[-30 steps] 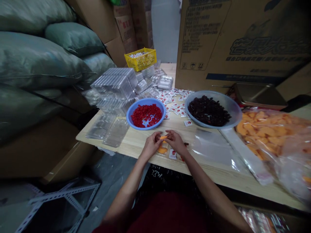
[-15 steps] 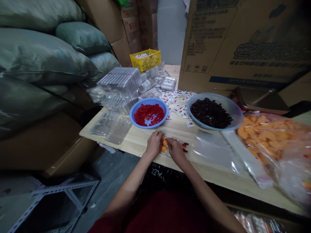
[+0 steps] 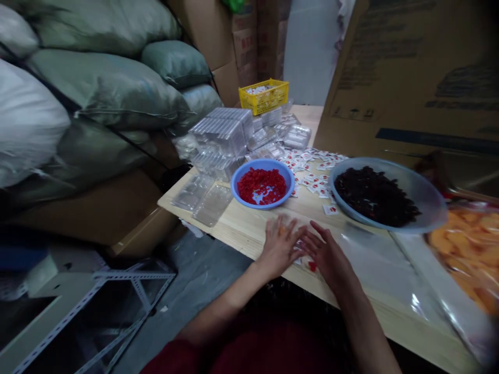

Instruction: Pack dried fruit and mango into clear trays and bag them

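Observation:
My left hand [image 3: 278, 246] is spread over a clear plastic tray [image 3: 302, 259] near the table's front edge, fingers apart. My right hand [image 3: 325, 254] is beside it, fingers stretched out and meeting the left fingertips above the tray. A bit of orange shows behind the left fingers, and a red piece [image 3: 312, 266] lies below the right fingers. The rest of the tray is hidden by the hands and blurred. Behind them stands a blue bowl [image 3: 235, 193] of red pieces, and to the right a wider bowl [image 3: 434, 205] of dark dried pieces.
Stacked clear trays [image 3: 224, 130] and a yellow basket [image 3: 264, 98] stand at the back. Small white packets [image 3: 315, 182] lie scattered between the bowls. A bag of orange slices [image 3: 468, 244], plastic sheets [image 3: 374, 259] and a large carton [image 3: 390, 88] are on the right.
The view has turned left, so the table sits further right. My hands have opened from their pinched poses, and the fingers now spread over the tray.

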